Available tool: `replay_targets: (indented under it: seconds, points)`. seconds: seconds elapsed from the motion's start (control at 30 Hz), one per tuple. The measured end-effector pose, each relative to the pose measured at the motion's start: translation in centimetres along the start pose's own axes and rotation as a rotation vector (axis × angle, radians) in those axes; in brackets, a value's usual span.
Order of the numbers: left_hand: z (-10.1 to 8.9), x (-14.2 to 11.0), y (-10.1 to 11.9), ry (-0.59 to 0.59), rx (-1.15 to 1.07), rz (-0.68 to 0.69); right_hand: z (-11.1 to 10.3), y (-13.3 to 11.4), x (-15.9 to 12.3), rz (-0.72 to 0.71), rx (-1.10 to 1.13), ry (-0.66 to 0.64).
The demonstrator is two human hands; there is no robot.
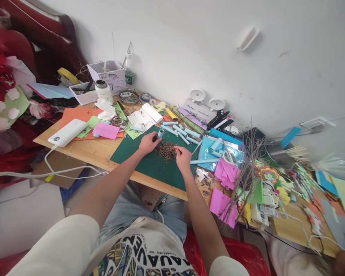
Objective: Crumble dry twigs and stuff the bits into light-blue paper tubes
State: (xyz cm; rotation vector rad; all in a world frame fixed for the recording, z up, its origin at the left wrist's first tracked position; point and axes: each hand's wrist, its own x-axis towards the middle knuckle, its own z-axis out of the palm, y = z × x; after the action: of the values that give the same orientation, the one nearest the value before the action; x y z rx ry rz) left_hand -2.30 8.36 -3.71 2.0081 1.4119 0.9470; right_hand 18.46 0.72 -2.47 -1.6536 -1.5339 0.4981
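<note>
My left hand [149, 143] is closed around a short light-blue paper tube [160, 133], which stands upright with its open end facing up. Beside it, a heap of brown dried plant bits [165, 150] lies on a dark green mat [149, 168]. The fingertips of my right hand [183, 157] are pinched together at the heap's right edge; whatever is between them is too small to make out. Several more light-blue paper tubes [181, 132] are scattered just behind the heap.
At the left are a white power bank [67, 132] with a cable, a pink paper sheet [106, 130] and a white bottle [103, 92]. Dry twigs [244, 168] rise at the right beside pink crepe paper [226, 172]. A wall stands behind the wooden table [97, 153].
</note>
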Motion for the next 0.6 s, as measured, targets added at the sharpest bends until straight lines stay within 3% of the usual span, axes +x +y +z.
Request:
replay_targets:
  seconds: [0.17,0.4,0.6]
  points:
    - [0.1,0.0,-0.2,0.013,0.002,0.008,0.4,-0.1,-0.2,0.084,0.091,-0.031]
    - [0.1,-0.1,-0.2,0.006,-0.024,0.0,-0.1,-1.2,0.7,-0.018,0.003,0.014]
    - [0.2,0.1,-0.2,0.009,-0.034,0.004,-1.0,-3.0,2.2,0.093,0.115,0.042]
